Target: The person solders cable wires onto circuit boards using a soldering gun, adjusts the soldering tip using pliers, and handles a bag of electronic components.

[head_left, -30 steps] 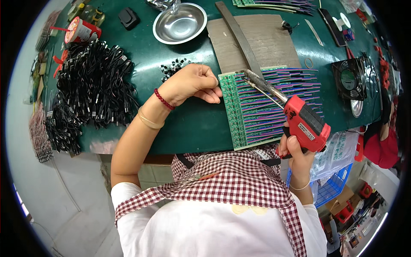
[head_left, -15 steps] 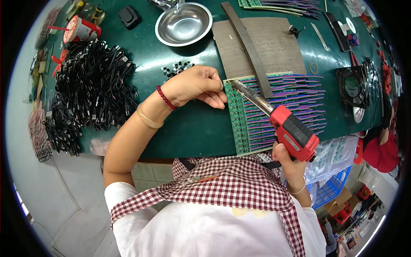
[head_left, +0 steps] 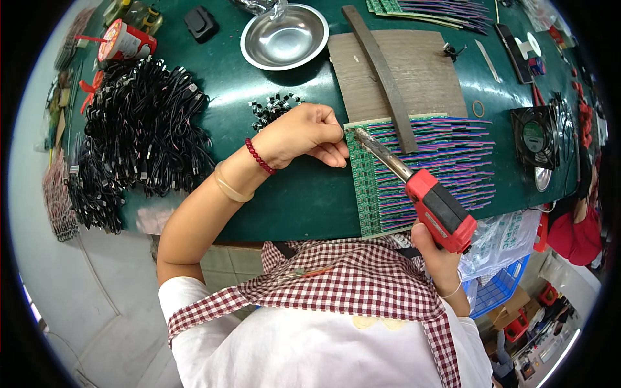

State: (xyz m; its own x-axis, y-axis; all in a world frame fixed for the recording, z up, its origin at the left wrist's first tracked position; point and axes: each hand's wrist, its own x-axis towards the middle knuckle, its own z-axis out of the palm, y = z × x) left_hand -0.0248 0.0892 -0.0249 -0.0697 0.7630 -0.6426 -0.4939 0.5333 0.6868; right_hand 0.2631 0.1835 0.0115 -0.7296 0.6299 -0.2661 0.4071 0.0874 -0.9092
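My right hand (head_left: 438,255) is wrapped round the grip of a red and black soldering gun (head_left: 446,208). Its metal barrel slants up to the left, with the tip at the far left corner of a panel of small green circuit boards (head_left: 370,194). Rows of thin coloured wires (head_left: 440,171) run rightward from the panel. At the panel's left edge, close to the tip, my left hand (head_left: 310,137) is closed in a pinch. Whatever it holds is hidden by the fingers. Small black and white connectors (head_left: 272,108) lie in a pile just beyond that hand.
A dark flat bar (head_left: 381,77) lies over a brown board (head_left: 427,71) and the wires. Black cables (head_left: 142,123) are heaped at left. Farther back is a steel bowl (head_left: 284,39); a small fan (head_left: 537,136) stands at right. A red cup (head_left: 126,42) sits far left.
The whole view has shifted slightly. The soldering gun's body has swung a little toward me and to the left, its tip staying at the panel corner. My left hand keeps its pinch there.
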